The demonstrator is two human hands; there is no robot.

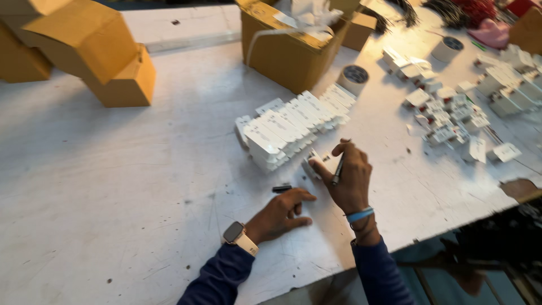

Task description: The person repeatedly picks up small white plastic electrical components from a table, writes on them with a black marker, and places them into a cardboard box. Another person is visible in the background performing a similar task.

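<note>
table [113, 169] top is matt white, scuffed and speckled; boxes [90, 51] upper left plain matt cardboard, little white parts [293, 127] look like smooth plastic.

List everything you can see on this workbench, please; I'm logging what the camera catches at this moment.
Table: one, white, scuffed, fills the view.
Cardboard boxes: several, tan; a cluster at far left, an open one at top centre with white wrapping inside.
Row of small white parts: one packed stack, centre, just beyond the hands.
Loose white parts: many, scattered at right.
Tape rolls: two, pale, one by the open box, one farther right.
Pen cap: one, black, by the left fingers.
Pen: one, dark, in the right hand.
Left hand: flat on the table, watch on the wrist.
Right hand: holds the pen, touches a small white part; blue wristband.
</note>
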